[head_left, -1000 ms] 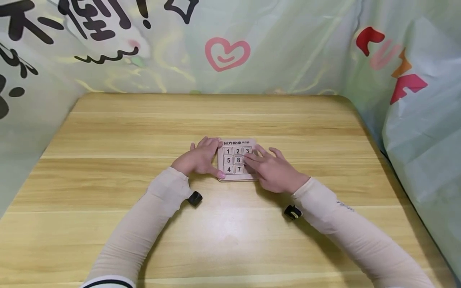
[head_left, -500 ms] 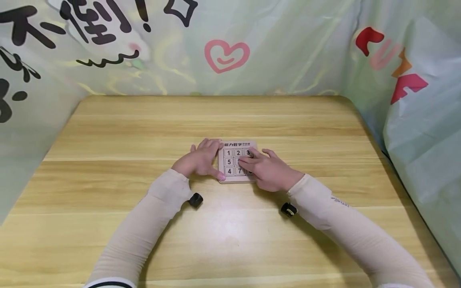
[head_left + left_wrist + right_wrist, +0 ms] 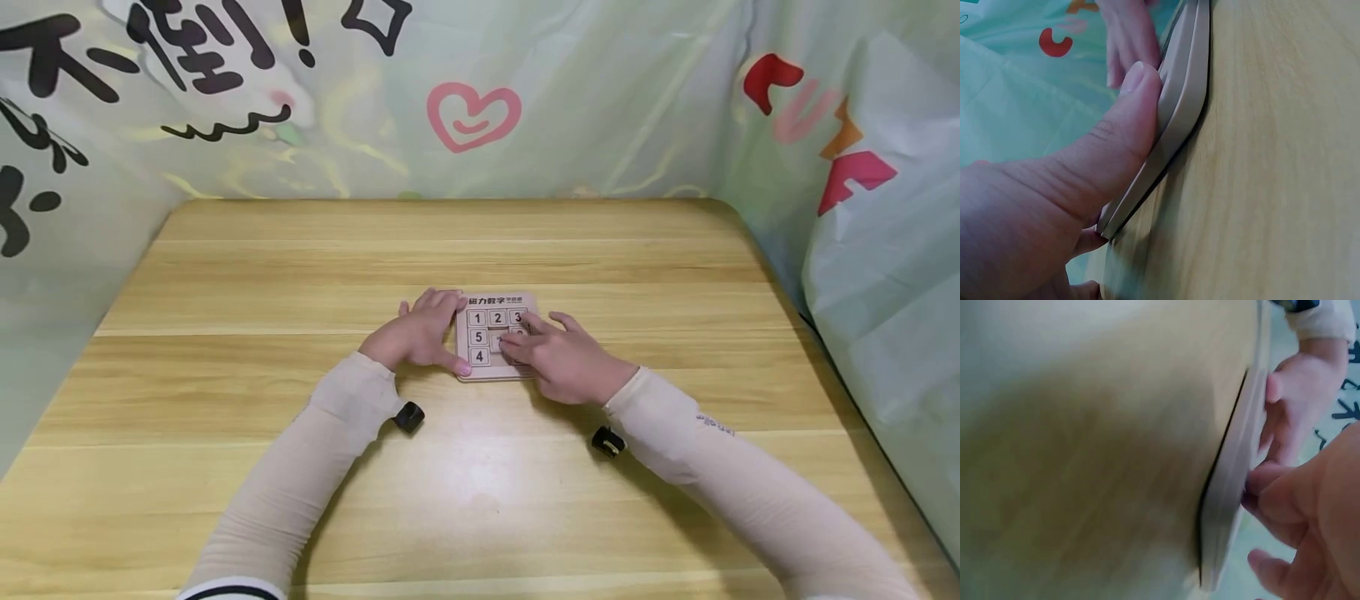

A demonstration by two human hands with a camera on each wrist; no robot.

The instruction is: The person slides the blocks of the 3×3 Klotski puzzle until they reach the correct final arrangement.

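A pinkish sliding number puzzle lies flat on the table, with printed characters along its top and numbered square tiles below. My left hand holds its left edge, the thumb at the near corner and the fingers at the far corner. The left wrist view shows the thumb pressed on the board's rim. My right hand reaches over the right side, fingertips touching tiles in the middle and lower rows. Tiles 1, 2, 3, 5 and 4 are readable. A middle tile sits beside the fingertips, its number unclear. Fingers hide the lower right tiles.
The wood-grain table has rounded far corners. A printed pale green cloth hangs behind and along both sides. Each wrist wears a small black camera, one by the left cuff and one by the right.
My right fingertips have moved left over the board, then slightly down and right. The 8 tile has slid to the right, and a tile now stands in the middle. The left hand stays in place.
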